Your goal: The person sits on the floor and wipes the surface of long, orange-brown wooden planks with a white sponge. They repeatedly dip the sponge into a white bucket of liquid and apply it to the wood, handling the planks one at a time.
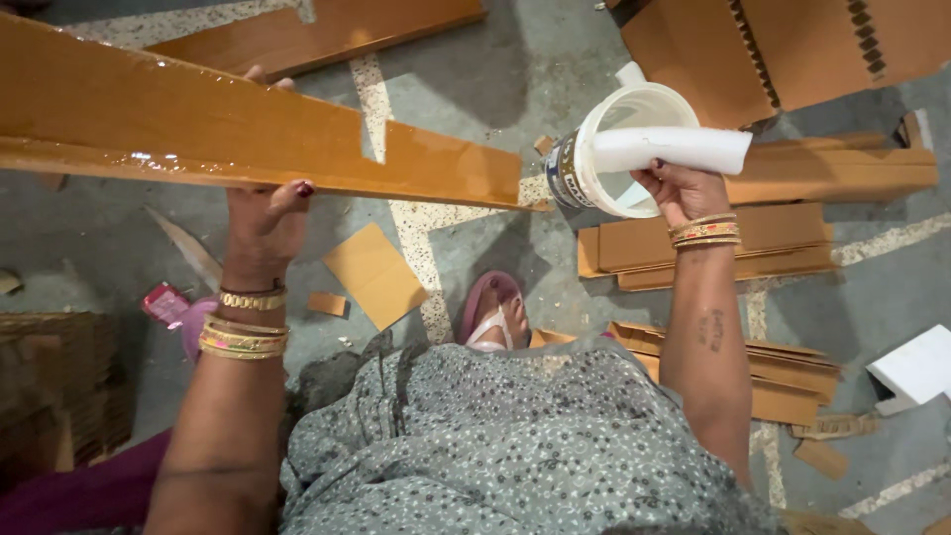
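**Wet plank in one hand, glue tub in the other**

The grey floor (555, 59) carries everything here, with offcuts strewn from its far edge to its right edge. Your biggest piece is the long laminated plank (198, 129), held above the floor and running from the far-left corner toward the middle, tilted so its glossy brown face looks up at you. Its near edge shines with wet drips, and a notch is cut into the far edge near the right end.

Your left hand (265, 220) grips that plank from below, fingers wrapped over the far edge and thumb clamped on the near edge. You hold it at one point only, so the long free end could sag or swing; the wet coating makes a slip likely, I judge.

Your right hand (684, 188) is closed around a rolled white sheet (674, 149), pinned across the mouth of the white plastic tub (619, 149). The tub lies tipped on its side, its opening facing you, just off the plank's right tip. Tipped like that, whatever is inside could spill onto your sandalled foot (495, 317) below.

Stacked cardboard strips (713, 248) lie beyond your right wrist, and a small brown card (374, 273) rests under the plank.
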